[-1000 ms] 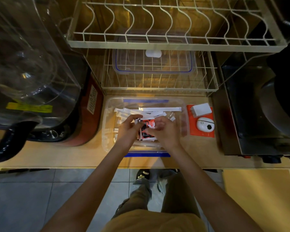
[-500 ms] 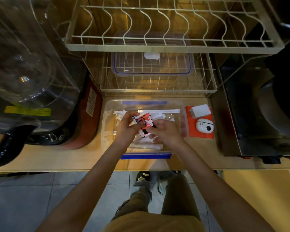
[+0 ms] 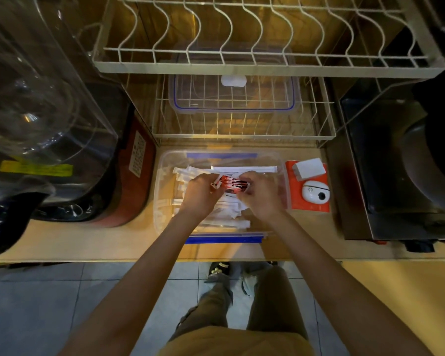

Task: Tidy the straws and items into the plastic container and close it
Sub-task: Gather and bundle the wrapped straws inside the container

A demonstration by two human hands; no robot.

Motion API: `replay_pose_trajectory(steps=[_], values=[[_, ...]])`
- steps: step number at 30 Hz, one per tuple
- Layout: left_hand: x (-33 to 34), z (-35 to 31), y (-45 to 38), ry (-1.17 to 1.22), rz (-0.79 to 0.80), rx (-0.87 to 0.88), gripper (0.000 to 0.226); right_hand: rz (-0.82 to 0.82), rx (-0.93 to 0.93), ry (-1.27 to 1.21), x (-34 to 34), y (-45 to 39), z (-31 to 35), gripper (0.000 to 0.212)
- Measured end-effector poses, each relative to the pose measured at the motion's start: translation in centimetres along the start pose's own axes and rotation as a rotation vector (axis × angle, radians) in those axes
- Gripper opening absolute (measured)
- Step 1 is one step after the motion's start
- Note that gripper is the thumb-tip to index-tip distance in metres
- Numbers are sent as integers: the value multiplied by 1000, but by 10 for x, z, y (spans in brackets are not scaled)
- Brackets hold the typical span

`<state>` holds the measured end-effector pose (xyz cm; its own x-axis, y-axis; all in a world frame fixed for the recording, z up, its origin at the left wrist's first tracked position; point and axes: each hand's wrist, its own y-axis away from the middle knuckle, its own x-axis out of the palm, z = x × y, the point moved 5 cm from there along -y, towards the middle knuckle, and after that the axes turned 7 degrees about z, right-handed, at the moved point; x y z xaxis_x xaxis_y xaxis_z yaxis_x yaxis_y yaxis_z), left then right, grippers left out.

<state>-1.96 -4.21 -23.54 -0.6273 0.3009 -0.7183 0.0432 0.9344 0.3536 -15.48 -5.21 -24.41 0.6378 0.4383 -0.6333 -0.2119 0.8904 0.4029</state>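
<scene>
both my hands work over the open plastic container (image 3: 162,176) — left hand (image 3: 199,195) and right hand (image 3: 260,199) pinch one bundle of red sachets (image 3: 230,183) between them, its long axis running left to right. wrapped white straws (image 3: 244,168) lie under it, mostly left-right too — too many overlapping to count. one clear lid (image 3: 233,95) sits in the wire rack (image 3: 242,136) behind.

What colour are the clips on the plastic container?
Blue clips on the clear plastic container, clearest in the head view.
</scene>
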Motion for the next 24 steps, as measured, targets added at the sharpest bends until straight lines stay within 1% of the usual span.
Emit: replay_pose_trajectory(steps=[1,3,6,9,12,14,17,19,22,24], values=[[2,1,-2,9,21,-4,26,-5,16,-47,-1,0,-2,34],[7,1,-3,9,61,-19,24,-19,35,-119,-3,2,-3,26],[10,4,-2,55,67,-39,19,-27,44,-173,-3,6,-5,22],[11,4,-1,62,61,-47,20,-12,42,-188,-1,7,-7,26],[9,3,2,111,50,-12,31,-32,70,-222,-2,7,-10,37],[8,1,3,78,42,21,30,-56,45,-223,-2,8,-10,35],[5,1,3,53,15,21,22,-68,-11,-190,-3,10,-9,29],[3,3,3,70,-1,-9,21,-60,-43,-148,-4,12,-7,26],[1,8,0,83,7,-50,21,-23,-93,24,-4,12,-1,26],[-1,7,0,56,18,-31,21,5,-118,214,-6,11,3,28]])
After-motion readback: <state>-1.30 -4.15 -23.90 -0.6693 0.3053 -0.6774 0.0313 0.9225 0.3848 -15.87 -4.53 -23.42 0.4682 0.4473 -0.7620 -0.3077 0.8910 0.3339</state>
